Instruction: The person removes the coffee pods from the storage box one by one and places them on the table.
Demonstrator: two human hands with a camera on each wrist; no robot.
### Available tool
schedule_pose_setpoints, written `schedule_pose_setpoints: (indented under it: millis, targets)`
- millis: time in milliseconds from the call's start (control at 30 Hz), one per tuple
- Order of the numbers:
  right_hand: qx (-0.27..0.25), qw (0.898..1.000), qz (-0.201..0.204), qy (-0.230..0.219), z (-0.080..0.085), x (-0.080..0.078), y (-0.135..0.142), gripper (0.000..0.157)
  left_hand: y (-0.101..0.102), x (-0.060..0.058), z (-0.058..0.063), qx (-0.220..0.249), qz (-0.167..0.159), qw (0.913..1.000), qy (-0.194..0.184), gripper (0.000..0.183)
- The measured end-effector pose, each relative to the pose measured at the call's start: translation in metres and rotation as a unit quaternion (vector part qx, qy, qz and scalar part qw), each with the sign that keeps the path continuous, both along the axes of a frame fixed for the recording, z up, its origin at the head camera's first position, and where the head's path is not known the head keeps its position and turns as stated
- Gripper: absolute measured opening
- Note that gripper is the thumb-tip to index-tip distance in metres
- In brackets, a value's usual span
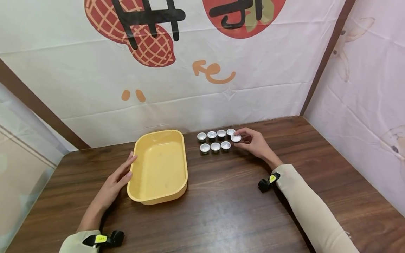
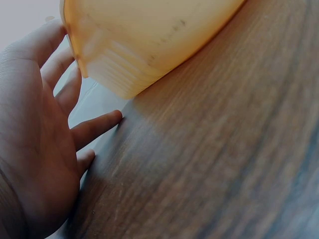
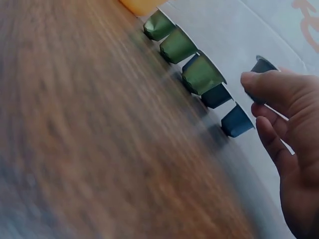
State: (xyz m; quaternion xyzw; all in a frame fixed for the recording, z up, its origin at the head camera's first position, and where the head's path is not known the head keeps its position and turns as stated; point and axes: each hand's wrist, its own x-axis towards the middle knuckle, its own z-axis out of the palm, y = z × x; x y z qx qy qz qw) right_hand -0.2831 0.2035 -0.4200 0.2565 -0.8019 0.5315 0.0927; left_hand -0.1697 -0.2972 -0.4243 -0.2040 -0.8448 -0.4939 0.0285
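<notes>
My right hand (image 1: 254,143) pinches a dark coffee capsule (image 3: 260,78) between thumb and fingers, its silver lid up in the head view. It is raised off the table, just beside the right end of two rows of capsules. The front row holds three green capsules (image 3: 203,74); behind them stands a row with blue capsules (image 3: 236,121), all with silver lids. At the left, my left hand (image 1: 114,180) touches the left rim of a yellow plastic tray (image 1: 184,154) with its fingers extended and spread. In the left wrist view the fingertips meet the tray's edge.
The brown wooden table (image 1: 215,214) extends in front of the tray and capsules. A printed white fabric sheet (image 1: 253,84) hangs along the table's back edge, and another curtain (image 1: 364,105) hangs at the right.
</notes>
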Motion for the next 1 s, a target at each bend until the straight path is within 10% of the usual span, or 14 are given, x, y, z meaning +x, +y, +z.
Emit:
schedule_pose_setpoints:
  millis: [1000]
  targets:
    - [0.089, 0.996, 0.016, 0.013, -0.024, -0.011, 0.006, 0.044, 0.0, 0.0, 0.0, -0.005, 0.001, 1.0, 0.006, 0.051]
